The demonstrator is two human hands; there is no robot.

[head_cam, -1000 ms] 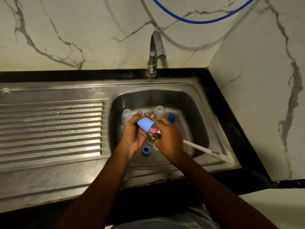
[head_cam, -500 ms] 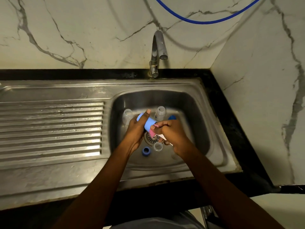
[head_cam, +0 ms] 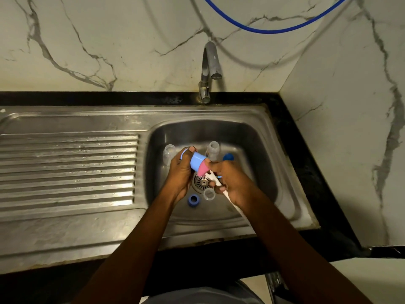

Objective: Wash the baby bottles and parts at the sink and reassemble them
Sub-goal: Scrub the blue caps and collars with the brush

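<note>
Over the sink basin [head_cam: 258,150], my left hand [head_cam: 180,172] grips a light blue bottle cap [head_cam: 196,162] with its mouth turned to the right. My right hand [head_cam: 230,179] holds a white-handled bottle brush [head_cam: 215,179], whose pink sponge head [head_cam: 202,168] pokes into the cap. Two clear bottles stand at the back of the basin, one on the left [head_cam: 169,152] and one on the right [head_cam: 212,150]. A blue ring [head_cam: 193,200] and a clear small part [head_cam: 208,194] lie near the drain [head_cam: 200,182]. Another blue part [head_cam: 228,157] shows behind my right hand.
The tap [head_cam: 209,69] rises behind the basin with no water running. A ribbed steel drainboard [head_cam: 65,170] stretches to the left. A blue hose [head_cam: 269,29] hangs on the marble wall. A black counter edge [head_cam: 306,172] borders the sink on the right.
The brush handle swung from pointing out to the right to lying under my right wrist. The pink head is drawn further out of the cap, and both hands shifted slightly.
</note>
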